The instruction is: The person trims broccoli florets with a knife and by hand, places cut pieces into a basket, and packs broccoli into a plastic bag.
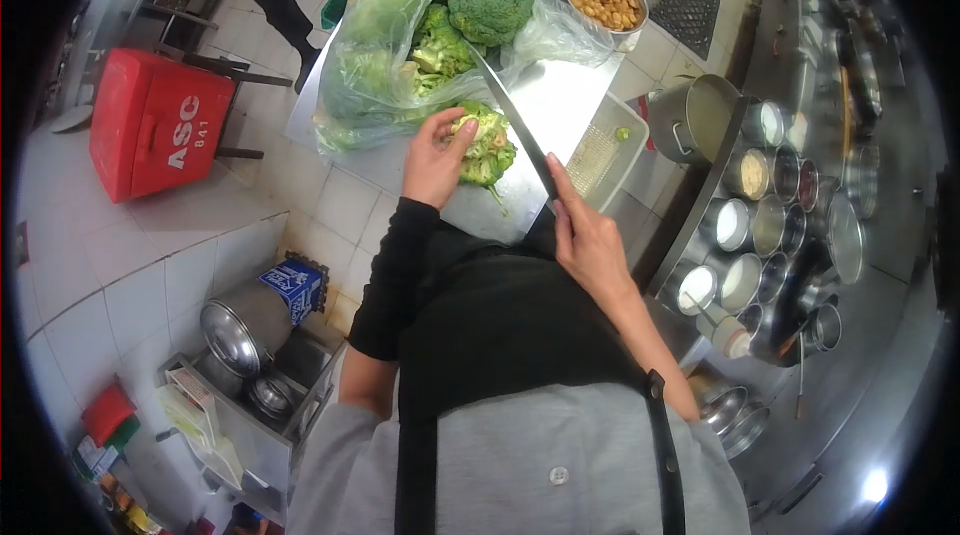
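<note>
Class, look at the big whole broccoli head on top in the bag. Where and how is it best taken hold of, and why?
Probably best by opposite sides of the broccoli head, fingers spread, coming from above: its rounded crown faces up, and its stem is out of sight. Avoid the near side, where the knife points its tip.

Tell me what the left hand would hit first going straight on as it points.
The broccoli piece: the left hand already has its fingers on it. Beyond that, probably the bagged broccoli, though depth is unclear.
</note>
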Motion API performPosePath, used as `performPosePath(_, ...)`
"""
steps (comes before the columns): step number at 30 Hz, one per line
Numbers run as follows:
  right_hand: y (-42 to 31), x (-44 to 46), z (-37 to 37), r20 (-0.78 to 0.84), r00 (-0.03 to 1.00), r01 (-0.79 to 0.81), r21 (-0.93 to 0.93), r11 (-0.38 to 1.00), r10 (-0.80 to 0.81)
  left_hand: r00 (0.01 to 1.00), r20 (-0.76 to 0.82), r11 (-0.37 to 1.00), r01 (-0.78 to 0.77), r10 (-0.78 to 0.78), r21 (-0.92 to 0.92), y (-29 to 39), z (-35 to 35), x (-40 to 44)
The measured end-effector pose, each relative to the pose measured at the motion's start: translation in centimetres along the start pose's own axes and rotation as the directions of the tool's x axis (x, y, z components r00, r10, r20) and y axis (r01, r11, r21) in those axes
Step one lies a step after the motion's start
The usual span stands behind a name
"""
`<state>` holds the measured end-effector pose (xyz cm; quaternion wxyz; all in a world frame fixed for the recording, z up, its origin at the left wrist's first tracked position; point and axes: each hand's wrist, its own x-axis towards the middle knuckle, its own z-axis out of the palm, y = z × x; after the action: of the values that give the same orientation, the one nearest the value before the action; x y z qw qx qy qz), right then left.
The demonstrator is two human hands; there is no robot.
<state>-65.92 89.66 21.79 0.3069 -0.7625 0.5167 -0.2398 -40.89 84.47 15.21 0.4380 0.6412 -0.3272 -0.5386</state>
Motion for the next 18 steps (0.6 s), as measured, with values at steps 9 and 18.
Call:
performPosePath(9, -0.3, 0.9, 2.2, -0.01, 0.996, -0.094, -0.045, 0.995, 0.094, 0.987, 0.01, 0.986, -0.163, 0.163, -0.039, 0.1, 1.2, -0.9)
performPosePath(18, -0.9, 1.8, 2.6, -0.079, 0.994, -0.085, -0.087, 0.993, 0.078, 0.989, -0.041, 0.986, -0.148, 0.145, -0.079, -1.3, 1.0, -0.5)
